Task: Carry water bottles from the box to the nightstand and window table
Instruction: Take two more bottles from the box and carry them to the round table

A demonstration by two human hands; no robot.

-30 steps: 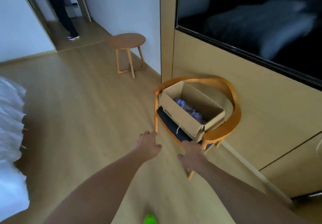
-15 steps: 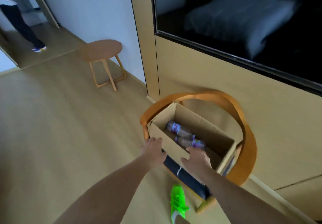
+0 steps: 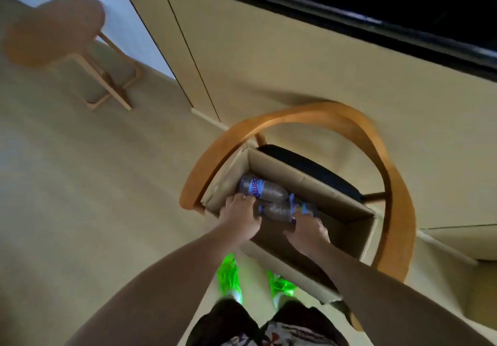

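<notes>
Two water bottles (image 3: 262, 191) lie on their sides in the box (image 3: 309, 181), long axes crosswise. My left hand (image 3: 239, 218) curls onto the farther; my right hand (image 3: 306, 228) touches the nearer, grip unclear.

— What's different from a second ago?
— I've closed in on the cardboard box (image 3: 317, 184); both hands were short of it, now they're inside.
— On the bottles?
— Left hand (image 3: 238, 218) touches the water bottle (image 3: 262, 191) at twelve o'clock; right hand (image 3: 306, 228) touches the nearer bottle (image 3: 278, 211). Grip unclear.
</notes>
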